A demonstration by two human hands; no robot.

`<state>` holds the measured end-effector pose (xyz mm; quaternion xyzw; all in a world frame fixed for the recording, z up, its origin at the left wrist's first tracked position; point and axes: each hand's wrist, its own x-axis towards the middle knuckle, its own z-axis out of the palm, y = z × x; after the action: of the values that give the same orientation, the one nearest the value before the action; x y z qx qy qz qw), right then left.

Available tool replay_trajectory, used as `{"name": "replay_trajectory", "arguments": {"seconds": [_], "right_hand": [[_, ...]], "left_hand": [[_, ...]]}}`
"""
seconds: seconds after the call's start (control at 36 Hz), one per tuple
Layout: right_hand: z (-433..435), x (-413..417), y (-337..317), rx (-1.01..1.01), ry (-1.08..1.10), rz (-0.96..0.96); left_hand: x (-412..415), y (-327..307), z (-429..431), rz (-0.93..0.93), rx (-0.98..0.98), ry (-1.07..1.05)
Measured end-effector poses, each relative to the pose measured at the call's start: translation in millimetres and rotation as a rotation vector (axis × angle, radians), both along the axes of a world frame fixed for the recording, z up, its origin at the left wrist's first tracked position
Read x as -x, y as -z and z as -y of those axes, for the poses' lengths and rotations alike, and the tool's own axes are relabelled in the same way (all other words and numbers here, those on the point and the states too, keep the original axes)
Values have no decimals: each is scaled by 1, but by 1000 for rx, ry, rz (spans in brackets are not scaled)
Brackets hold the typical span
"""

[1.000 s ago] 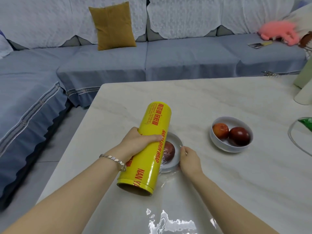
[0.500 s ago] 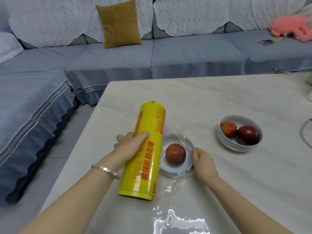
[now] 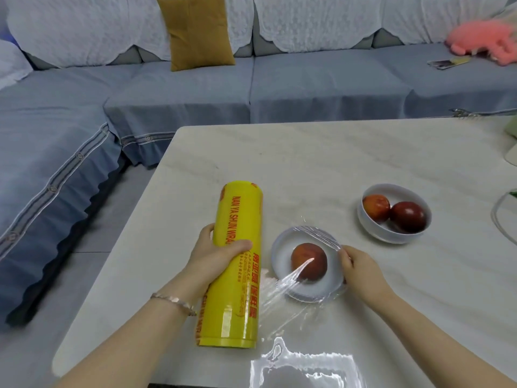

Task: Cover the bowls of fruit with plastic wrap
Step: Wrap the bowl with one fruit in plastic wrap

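My left hand [image 3: 215, 252] grips a big yellow roll of plastic wrap [image 3: 236, 264] that lies on the pale table. Right of the roll sits a shallow white bowl [image 3: 282, 247] holding one red fruit [image 3: 308, 261]. Clear film [image 3: 288, 284] stretches from the roll across this bowl. My right hand [image 3: 361, 266] pinches the film against the bowl's right rim. Farther right stands a deeper white bowl [image 3: 375, 228] with two red fruits [image 3: 394, 212], with no film over it.
The marble table [image 3: 335, 158] ends at its left edge beside the roll. A blue sofa [image 3: 195, 96] with a mustard cushion [image 3: 197, 30] wraps round the back and left. A clear round rim [image 3: 499, 217] shows at the right edge. Glare lies on the near table.
My left hand has drawn the roll leftward, off the near bowl, so the fruit shows. Film has been pulled out across the bowl. My right hand stays at the right rim.
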<state>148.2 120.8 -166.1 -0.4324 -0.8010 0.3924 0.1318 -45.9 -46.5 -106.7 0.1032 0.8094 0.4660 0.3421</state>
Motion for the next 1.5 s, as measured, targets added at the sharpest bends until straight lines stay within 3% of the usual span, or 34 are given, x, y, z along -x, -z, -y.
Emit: {"name": "replay_trajectory", "arguments": {"seconds": [0.22,0.33,0.47,0.58,0.67,0.75,0.86,0.97,1.11,1.22,1.5], "right_hand": [[-3,-21,-5,-9,-42,17],[-5,-25,-8,6,-46,50],[-9,-14,-13,36,-2,200],[-4,12,-29,-167,-14,106],[3,48,-40,-213,-193,14],[3,92,-34,-172,-413,131],[0,132,-21,-98,-492,343],[2,138,-16,-104,-479,335],[6,129,-18,-172,-445,253],[6,128,-17,-273,-422,273],[6,137,-14,-304,-356,340]], "left_hand": [[-15,20,11,-19,115,29],[-22,26,14,-113,242,116],[-23,29,14,-155,335,153],[-22,26,14,-472,349,276],[-18,23,8,-712,286,519],[-13,23,-2,-835,348,623],[1,23,-24,-1030,265,534],[17,23,-53,-989,232,542],[31,28,-78,-822,407,711],[35,32,-79,-946,416,746],[35,33,-79,-966,391,751]]}}
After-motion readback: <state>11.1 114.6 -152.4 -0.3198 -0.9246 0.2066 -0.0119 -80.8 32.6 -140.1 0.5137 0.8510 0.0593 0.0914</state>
